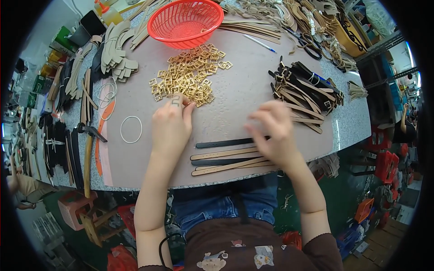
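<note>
A heap of gold metal buckles lies in the middle of the table. At its near edge is my left hand, thumb and fingers pinched together; whatever they hold is hidden. My right hand hovers over several leather straps, fingers curled, with a gap between thumb and forefinger and nothing visible there. Its fingers are slightly blurred. Below it the straps lie side by side: a black strap farthest away, a tan strap nearer, then another black and another tan one. The hand hides their right parts.
Behind the buckles stands a red plastic basket. A bundle of black straps with buckles lies to the right, near scissors and a pen. On the left are a white elastic loop, a hammer and strap bundles.
</note>
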`<state>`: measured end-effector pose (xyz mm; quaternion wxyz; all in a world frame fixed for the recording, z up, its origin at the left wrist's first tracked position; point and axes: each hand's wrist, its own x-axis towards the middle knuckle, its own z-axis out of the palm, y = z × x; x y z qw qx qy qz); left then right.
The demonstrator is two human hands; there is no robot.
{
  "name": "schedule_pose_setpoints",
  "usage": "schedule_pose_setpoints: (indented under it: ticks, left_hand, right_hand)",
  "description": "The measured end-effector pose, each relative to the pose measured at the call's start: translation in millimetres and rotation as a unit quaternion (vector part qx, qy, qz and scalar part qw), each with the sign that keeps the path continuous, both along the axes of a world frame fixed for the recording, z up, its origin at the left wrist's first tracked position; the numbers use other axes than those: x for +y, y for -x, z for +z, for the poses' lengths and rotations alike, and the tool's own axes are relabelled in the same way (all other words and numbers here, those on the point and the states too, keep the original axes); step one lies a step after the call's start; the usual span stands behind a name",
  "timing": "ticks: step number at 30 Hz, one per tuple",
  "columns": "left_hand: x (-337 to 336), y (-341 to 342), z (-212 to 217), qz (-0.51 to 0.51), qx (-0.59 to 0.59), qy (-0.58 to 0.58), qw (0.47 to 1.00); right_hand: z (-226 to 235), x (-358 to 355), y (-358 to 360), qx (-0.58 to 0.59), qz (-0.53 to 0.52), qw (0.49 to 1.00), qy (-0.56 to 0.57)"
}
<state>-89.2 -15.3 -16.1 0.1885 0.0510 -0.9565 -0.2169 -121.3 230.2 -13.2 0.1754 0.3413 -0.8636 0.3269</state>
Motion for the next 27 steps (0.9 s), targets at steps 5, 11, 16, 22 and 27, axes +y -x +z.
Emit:
schedule_pose_setpoints:
  ticks: [5,11,16,22,27]
  left_hand:
    - [-1,-37,16,-0.045,0.031,-0.225,0.973]
    - [-9,-77,23,-0.031,-0.035,-0.410,0.911]
    - [-14,-83,11,-0.026,-0.079,-0.638,0.766]
    - [-11,-80,4,-0.113,-0.108,-0.771,0.617]
    - [9,-84,13,-0.028,-0.080,-0.632,0.770]
  right_hand:
    - [-4,-39,-20,-0.097,0.122,0.986,-0.051]
    - [4,-55,-19,-0.244,0.115,0.962,-0.044]
    - [18,-60,-12,-0.406,0.166,0.897,0.055]
    - [32,-63,-11,-0.530,0.201,0.815,0.115]
    - [24,-68,-33,-0.447,0.140,0.865,0.180]
